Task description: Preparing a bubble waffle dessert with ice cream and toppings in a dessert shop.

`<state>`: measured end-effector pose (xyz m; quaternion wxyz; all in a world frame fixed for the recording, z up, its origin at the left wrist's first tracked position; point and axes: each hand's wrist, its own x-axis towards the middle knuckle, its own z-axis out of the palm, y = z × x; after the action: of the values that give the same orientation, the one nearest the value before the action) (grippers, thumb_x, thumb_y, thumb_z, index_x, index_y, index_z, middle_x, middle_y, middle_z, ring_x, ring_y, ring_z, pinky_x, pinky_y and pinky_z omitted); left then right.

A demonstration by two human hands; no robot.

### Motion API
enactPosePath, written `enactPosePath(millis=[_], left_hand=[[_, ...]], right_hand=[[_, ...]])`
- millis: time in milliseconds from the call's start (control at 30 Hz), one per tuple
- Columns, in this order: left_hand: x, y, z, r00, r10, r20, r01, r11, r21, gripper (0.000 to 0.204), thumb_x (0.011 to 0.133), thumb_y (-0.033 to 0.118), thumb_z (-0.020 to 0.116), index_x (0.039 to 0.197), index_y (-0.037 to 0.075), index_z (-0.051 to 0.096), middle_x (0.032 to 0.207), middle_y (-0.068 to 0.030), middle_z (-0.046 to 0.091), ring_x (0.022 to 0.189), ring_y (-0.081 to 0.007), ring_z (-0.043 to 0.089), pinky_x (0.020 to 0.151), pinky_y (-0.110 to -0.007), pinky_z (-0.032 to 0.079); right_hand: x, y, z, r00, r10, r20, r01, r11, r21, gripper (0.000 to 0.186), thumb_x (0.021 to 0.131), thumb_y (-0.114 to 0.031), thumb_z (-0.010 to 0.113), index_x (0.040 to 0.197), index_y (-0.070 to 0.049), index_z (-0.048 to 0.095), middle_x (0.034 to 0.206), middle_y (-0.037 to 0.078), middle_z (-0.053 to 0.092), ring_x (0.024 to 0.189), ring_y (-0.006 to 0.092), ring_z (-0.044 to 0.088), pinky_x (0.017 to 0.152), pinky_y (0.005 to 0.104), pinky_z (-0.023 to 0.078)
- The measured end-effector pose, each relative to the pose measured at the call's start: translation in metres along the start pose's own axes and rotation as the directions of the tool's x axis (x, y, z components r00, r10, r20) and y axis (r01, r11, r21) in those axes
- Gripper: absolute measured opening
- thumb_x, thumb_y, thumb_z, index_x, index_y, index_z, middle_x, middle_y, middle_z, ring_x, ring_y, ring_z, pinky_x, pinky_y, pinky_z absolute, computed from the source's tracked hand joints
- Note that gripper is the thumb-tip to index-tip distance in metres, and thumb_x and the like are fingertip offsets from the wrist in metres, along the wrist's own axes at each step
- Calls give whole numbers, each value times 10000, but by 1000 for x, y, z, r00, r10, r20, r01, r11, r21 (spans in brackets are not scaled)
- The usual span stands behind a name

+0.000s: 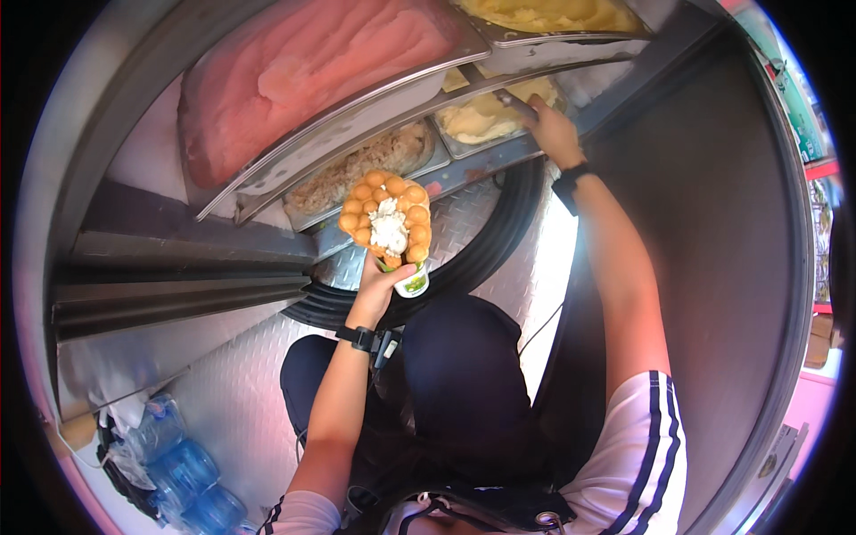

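Observation:
My left hand (378, 282) is closed around a small white and green paper cup (413, 283). From the cup rises a golden bubble waffle (415, 217), curled open around a lump of white ice cream (388, 230). Further forward and to the right, my right hand (555, 136) grips the grey handle of an ice cream scoop (516, 105). The scoop reaches into a metal pan of pale yellow ice cream (479, 123); its head cannot be made out clearly. Just beyond the waffle lies a pan of brownish, crumbly-looking ice cream (373, 166).
A large pan of pink ice cream (308, 67) fills the far left, with a yellow one (553, 12) at the far right. Below are a coiled black hose (522, 209) and a metal tread floor (241, 357). Blue plastic bottles (185, 471) stand lower left; a dark panel (687, 241) rises right.

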<state>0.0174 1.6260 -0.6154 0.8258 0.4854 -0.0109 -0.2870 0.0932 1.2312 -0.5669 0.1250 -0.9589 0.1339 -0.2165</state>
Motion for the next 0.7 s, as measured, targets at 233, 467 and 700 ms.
enactPosePath(millis=[233, 467, 700], left_hand=[[-12, 9, -11, 999, 27, -31, -25, 997, 74, 760, 688, -58, 751, 1336, 5, 360, 1280, -75, 502, 1200, -196, 491, 1032, -334, 375], [-13, 12, -13, 997, -2, -75, 8, 997, 78, 768, 687, -36, 759, 1339, 0, 353, 1274, -76, 501, 1200, -199, 489, 1036, -332, 369], [4, 5, 2, 1000, -6, 12, 5, 997, 76, 771, 691, -23, 759, 1343, 1, 349, 1281, -76, 493, 1206, -199, 483, 1036, -333, 365]], right_hand=[[60, -26, 19, 955, -117, 273, 163, 975, -153, 411, 781, -491, 602, 1044, -188, 692, 914, 119, 693, 895, 312, 652, 785, 409, 505], [54, -35, 20, 898, -86, 433, 77, 996, 38, 422, 772, -509, 623, 1042, -192, 691, 1051, 109, 668, 1028, 279, 610, 883, 365, 467], [67, -6, 32, 797, -96, 597, -59, 970, 235, 222, 774, -282, 672, 915, -113, 646, 682, 44, 598, 622, 177, 572, 589, 308, 448]])
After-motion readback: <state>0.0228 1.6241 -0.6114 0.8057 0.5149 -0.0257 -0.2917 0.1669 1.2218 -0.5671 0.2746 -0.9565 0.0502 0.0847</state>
